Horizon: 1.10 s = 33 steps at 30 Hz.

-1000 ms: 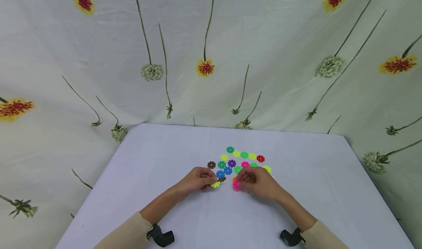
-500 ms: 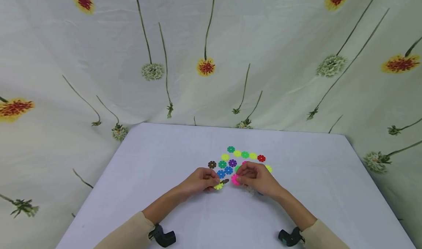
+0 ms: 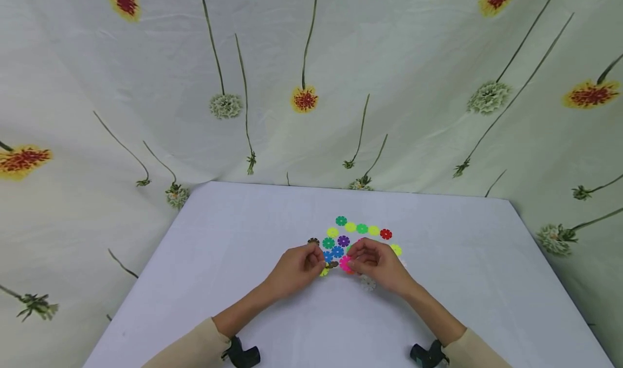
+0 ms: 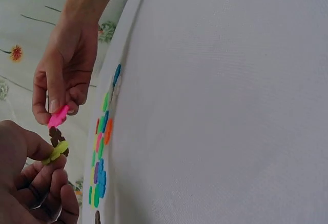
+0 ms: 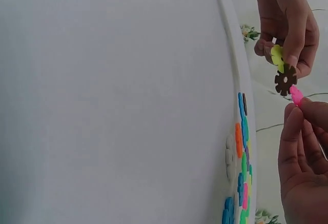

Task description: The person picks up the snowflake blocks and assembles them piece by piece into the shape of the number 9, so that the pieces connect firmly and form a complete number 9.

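Observation:
Between thumb and fingers, my left hand [image 3: 294,270] pinches a yellow notched plastic disc [image 4: 57,151]. A brown notched disc [image 5: 285,80] is joined to the yellow one and sticks out toward the other hand. My right hand [image 3: 382,265] pinches a pink notched disc [image 5: 296,96] by its edge. The pink disc's rim is right at the brown disc's rim in both wrist views. Both hands are raised above the table, facing each other, and the fingers partly cover the yellow and pink discs.
Several loose discs lie flat beyond the hands, among them a purple disc [image 3: 343,241], a red disc [image 3: 386,234] and an orange disc [image 5: 239,139]. A clear disc [image 3: 368,283] lies under the right hand. The white table [image 3: 243,211] meets a flowered cloth [image 3: 413,59] behind.
The pink disc has moved up and left with my right hand, toward the brown disc. My left hand has shifted slightly right. The clear disc has come into view below the right hand.

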Motion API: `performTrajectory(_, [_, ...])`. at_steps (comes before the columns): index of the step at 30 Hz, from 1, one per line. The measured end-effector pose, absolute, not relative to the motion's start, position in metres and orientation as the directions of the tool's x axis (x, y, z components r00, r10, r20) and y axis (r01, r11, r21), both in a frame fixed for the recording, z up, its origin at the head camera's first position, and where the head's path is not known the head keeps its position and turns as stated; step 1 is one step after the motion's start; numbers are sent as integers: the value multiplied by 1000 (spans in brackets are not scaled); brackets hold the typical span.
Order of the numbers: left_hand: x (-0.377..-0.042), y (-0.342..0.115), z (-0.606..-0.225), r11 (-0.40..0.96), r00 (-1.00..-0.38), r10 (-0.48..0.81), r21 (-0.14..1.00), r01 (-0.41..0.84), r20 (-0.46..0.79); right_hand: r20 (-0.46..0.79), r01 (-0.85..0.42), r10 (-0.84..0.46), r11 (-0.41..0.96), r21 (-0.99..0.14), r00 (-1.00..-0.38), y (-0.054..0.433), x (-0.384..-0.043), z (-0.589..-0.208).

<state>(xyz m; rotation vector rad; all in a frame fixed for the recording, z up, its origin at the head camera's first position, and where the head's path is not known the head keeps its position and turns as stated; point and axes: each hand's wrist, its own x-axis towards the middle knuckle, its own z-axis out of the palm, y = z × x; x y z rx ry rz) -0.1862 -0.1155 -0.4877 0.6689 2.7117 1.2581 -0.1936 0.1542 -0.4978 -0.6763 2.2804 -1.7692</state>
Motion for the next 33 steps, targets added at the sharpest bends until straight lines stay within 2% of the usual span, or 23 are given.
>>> performTrajectory(8, [-182,-110,-484,582,-896,389,696,419,214,231,-348,-397,253,-903,-888,148,-185,-498])
performTrajectory(15, [-177,-107,-480,580,-895,370,691,432,248,361,-488,-400,281,-826,-842,143,-180,-499])
performTrajectory(21, [-175,-106,-481,564,-897,361,707,427,254,425,-547,-370,342,-764,-826,139,-177,-499])
performTrajectory(27, [-181,-107,-482,407,-931,335,868,283,146,476,-570,-324,343,-746,-818,139,-176,-494])
performTrajectory(33, [-187,-108,-479,170,-931,361,985,14,-50,467,-560,-325,319,-764,-822,140,-175,-495])
